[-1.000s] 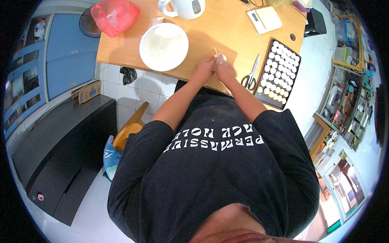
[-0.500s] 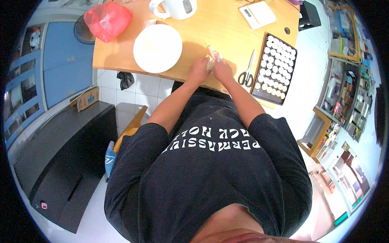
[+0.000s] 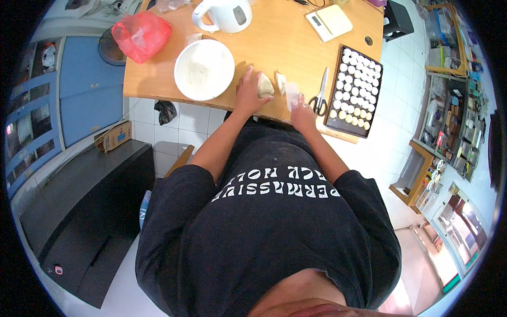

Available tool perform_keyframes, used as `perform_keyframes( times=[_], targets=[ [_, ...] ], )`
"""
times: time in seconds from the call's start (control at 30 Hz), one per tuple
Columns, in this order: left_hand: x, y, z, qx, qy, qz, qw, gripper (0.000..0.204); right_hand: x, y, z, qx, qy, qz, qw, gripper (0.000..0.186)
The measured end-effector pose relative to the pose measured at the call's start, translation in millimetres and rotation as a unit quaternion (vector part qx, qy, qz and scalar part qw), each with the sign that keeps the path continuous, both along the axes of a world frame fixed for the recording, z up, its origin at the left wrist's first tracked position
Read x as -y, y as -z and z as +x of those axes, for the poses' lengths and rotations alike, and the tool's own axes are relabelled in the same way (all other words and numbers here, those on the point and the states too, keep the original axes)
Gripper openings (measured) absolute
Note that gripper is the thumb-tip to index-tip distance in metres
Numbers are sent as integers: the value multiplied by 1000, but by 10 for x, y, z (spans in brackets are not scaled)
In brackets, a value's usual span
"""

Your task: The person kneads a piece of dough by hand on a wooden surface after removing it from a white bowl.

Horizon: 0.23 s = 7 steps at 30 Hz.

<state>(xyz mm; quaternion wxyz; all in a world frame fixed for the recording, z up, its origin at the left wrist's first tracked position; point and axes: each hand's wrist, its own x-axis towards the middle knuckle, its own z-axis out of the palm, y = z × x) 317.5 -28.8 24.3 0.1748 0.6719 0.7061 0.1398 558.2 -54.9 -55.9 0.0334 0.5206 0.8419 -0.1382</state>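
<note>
On the wooden table, a pale lump of dough (image 3: pixel 265 86) lies between the thumb and fingers of my left hand (image 3: pixel 247 94), which curves around its left side. My right hand (image 3: pixel 302 115) grips a flat, whitish, translucent dough scraper (image 3: pixel 291 95), held to the right of the dough. A narrow strip of dough (image 3: pixel 281 82) lies apart from the lump, close to the scraper. Black-handled scissors (image 3: pixel 319 101) rest just right of my right hand. Farther right, a dark tray (image 3: pixel 344 127) carries rows of small round white and yellowish pieces.
A large white bowl (image 3: pixel 180 74) stands left of my left hand, at the table's near edge. Behind it are a red plastic bag (image 3: pixel 141 37) and a white electric kettle (image 3: pixel 227 16). A white kitchen scale (image 3: pixel 329 22) sits at the far right.
My hands were together around the dough and have separated. The lump now lies on the table under my left hand, a strip lies beside it, and my right hand has moved right with the scraper.
</note>
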Motion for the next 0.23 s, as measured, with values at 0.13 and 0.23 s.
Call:
perform_keyframes(
  times=[0.13, 0.23],
  targets=[
    [137, 420, -214, 141, -96, -30, 985, 72, -389, -888, -430, -88, 199, -155, 964, 60],
    [62, 663, -339, 237, -63, -201, 948, 91, -493, -770, -589, -92, 144, -155, 973, 64]
  ],
)
